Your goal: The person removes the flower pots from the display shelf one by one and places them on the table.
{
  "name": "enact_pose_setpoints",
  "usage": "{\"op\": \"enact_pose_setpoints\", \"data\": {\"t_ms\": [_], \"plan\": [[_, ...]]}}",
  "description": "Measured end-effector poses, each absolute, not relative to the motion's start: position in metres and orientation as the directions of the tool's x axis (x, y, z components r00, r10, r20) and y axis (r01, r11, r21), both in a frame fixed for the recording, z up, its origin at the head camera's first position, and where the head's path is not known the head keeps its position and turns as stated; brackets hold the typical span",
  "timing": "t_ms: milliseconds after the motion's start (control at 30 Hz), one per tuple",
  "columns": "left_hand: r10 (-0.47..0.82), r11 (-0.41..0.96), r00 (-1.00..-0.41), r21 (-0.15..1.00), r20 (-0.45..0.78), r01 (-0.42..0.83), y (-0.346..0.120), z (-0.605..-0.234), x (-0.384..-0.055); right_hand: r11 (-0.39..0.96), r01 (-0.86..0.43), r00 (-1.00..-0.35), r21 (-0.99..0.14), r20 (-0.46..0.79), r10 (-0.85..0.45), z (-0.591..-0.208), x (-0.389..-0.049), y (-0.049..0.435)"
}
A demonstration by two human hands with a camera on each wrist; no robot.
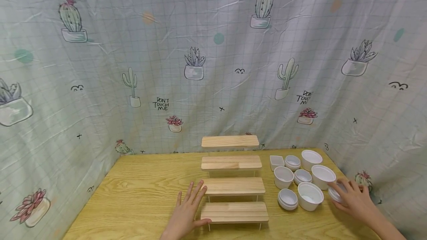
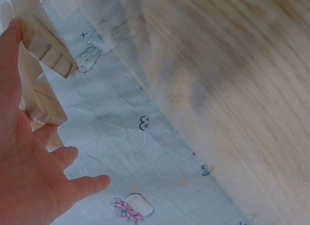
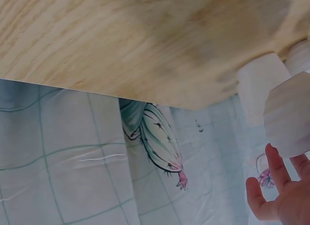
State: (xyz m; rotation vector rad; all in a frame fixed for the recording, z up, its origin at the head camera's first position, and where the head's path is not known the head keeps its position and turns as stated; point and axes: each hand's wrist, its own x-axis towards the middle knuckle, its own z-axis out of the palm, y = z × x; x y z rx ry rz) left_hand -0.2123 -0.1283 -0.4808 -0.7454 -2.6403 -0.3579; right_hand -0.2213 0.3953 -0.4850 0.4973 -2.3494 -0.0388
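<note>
A tiered wooden display rack (image 1: 233,186) stands mid-table, its pale planks rising in steps toward the back. My left hand (image 1: 186,210) rests against the rack's left ends with fingers spread, the thumb by the lowest plank. In the left wrist view, that hand (image 2: 38,171) is beside the plank ends. At the far right, my right hand (image 1: 355,199) holds a small white pot (image 1: 335,192) between thumb and fingers; the hand covers part of it. From the right wrist, a white pot (image 3: 290,116) appears above the fingers, while the thumb is out of sight.
Several white pots stand grouped right of the rack, including a square one (image 1: 277,162), a large round one (image 1: 310,195) and a low rimmed one (image 1: 287,199). A cactus-print curtain (image 1: 220,66) surrounds the wooden table (image 1: 140,188) at the back and sides.
</note>
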Motion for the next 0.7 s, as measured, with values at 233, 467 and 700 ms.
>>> {"op": "enact_pose_setpoints", "data": {"t_ms": [233, 467, 700], "plan": [[0.452, 0.831, -0.789, 0.126, 0.415, 0.542, -0.129, -0.48, -0.212, 0.928, -0.335, -0.705, 0.165, 0.609, -0.363, -0.497, -0.222, 0.402], [0.459, 0.827, -0.778, 0.115, 0.429, 0.551, -0.128, -0.48, -0.212, 0.92, -0.351, -0.711, 0.176, 0.589, -0.384, -0.502, -0.224, 0.403], [0.46, 0.829, -0.782, 0.112, 0.42, 0.547, -0.128, -0.481, -0.211, 0.918, -0.339, -0.739, 0.207, 0.544, -0.396, -0.501, -0.223, 0.396]]}}
